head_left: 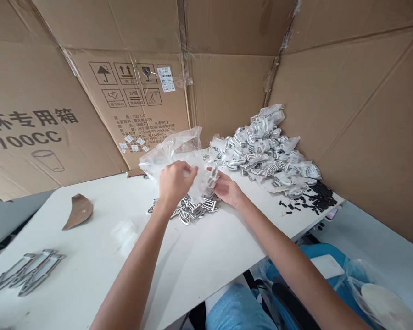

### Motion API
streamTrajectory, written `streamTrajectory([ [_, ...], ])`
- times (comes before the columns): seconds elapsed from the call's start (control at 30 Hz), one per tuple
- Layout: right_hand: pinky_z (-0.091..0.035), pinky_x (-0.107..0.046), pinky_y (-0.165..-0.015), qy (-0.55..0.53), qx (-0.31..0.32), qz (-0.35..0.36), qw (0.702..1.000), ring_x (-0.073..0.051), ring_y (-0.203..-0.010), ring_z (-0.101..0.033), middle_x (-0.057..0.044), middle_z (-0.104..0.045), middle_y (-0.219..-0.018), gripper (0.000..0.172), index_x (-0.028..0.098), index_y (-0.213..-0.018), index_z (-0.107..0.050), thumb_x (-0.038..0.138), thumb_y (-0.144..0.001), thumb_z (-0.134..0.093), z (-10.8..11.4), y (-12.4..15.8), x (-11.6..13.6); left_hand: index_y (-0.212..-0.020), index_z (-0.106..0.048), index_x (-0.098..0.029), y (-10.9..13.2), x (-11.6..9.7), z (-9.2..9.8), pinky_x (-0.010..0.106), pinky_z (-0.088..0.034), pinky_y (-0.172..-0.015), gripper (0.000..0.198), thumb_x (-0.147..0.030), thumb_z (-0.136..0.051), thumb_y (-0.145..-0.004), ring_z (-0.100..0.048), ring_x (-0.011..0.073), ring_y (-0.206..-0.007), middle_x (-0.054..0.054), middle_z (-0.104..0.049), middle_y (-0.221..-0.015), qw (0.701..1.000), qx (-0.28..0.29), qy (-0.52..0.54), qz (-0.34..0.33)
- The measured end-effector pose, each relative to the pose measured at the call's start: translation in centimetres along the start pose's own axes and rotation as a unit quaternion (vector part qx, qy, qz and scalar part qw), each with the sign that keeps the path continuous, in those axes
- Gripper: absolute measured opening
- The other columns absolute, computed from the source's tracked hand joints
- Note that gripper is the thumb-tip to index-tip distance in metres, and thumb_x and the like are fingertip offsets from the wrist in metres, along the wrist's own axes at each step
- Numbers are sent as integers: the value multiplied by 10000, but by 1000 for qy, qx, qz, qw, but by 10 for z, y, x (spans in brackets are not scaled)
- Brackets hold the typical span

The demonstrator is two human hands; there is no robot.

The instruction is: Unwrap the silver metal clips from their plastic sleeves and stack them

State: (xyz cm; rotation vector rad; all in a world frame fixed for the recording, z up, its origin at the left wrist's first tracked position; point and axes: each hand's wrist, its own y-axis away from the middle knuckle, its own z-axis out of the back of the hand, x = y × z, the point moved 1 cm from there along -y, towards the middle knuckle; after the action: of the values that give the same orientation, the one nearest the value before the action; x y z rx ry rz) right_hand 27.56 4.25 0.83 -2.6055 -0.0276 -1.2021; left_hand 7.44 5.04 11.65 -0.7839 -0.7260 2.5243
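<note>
I have the right hand (228, 187) pinching the part (212, 176), three o'clock from the curled left hand (175, 181), contents unclear; long axis toward one o'clock.

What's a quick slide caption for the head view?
Right hand holding a metal piece, left hand close by, near loose metal parts.

The 1 view is head-worn, looking forward and down across the white table (96, 266) to the far cardboard walls (230, 91), near enough that the left hand (176, 182) and right hand (226, 188) sit mid-view and the lap (239, 309) shows at the near edge.
</note>
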Motion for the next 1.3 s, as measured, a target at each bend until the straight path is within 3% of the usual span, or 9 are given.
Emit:
streamTrajectory([
  [0.17, -524, -293, -747, 45, 40, -13, 998, -155, -758, -617, 19, -700, -852, 321, 247, -1000, -772, 277, -759, -983, -8, 3, -4, -752, -693, -231, 6, -16, -8, 354, -435, -705, 307, -396, -635, -1004, -674, 225, -761, 37, -784, -864, 997, 55, 47, -28],
  [0.27, -512, -292, -731, 56, 13, -1, 998, -147, -742, -593, 38, -659, -818, 340, 252, -931, -749, 287, -724, -1017, -8, 2, -5, -804, -724, -227, 7, -16, -6, 362, -451, -736, 361, -481, -605, -1031, -693, 245, -825, 61, -795, -949, 994, 98, 42, -28],
  [0.37, -461, -279, -669, 80, -16, 10, 997, -129, -700, -544, 50, -619, -793, 353, 244, -857, -716, 331, -717, -1028, -5, 0, -6, -866, -728, -224, 5, -13, -3, 363, -454, -759, 358, -534, -633, -1019, -689, 250, -857, 68, -774, -986, 986, 138, 51, -73],
  [0.47, -386, -271, -613, 104, -38, 26, 994, -107, -622, -466, 73, -530, -692, 395, 230, -749, -650, 355, -722, -1024, -1, -2, -8, -846, -692, -224, 4, -11, -2, 359, -438, -752, 307, -471, -640, -1021, -671, 240, -843, 58, -743, -960, 984, 139, 54, -97],
  [0.67, -355, -274, -608, 125, -58, 27, 990, -108, -593, -468, 83, -523, -653, 469, 233, -719, -597, 374, -660, -1041, 0, -3, -11, -813, -665, -230, 1, -6, -1, 354, -436, -769, 271, -398, -633, -1024, -664, 232, -846, 47, -753, -975, 980, 164, 63, -92],
  [0.9, -341, -274, -595, 139, -63, 19, 988, -108, -576, -449, 88, -519, -636, 531, 238, -696, -541, 402, -638, -1042, -2, -2, -7, -839, -661, -231, -1, -2, 1, 358, -424, -744, 235, -320, -578, -1040, -684, 245, -863, 51, -766, -989, 979, 177, 31, -94],
  [1.1, -352, -277, -590, 136, -73, 17, 988, -107, -579, -489, 76, -587, -699, 474, 234, -781, -611, 386, -645, -1039, -2, -2, -6, -857, -653, -234, 1, -3, 1, 355, -384, -678, 249, -324, -538, -1059, -698, 267, -843, 84, -760, -1050, 976, 182, -47, -109],
  [1.3, -334, -278, -540, 133, -95, 48, 985, -105, -578, -459, 68, -594, -754, 461, 256, -1010, -726, 493, -705, -978, 0, -4, -2, -830, -654, -227, -2, -7, 0, 354, -414, -705, 225, -347, -566, -998, -670, 244, -824, 73, -764, -982, 993, 84, 23, -79],
])
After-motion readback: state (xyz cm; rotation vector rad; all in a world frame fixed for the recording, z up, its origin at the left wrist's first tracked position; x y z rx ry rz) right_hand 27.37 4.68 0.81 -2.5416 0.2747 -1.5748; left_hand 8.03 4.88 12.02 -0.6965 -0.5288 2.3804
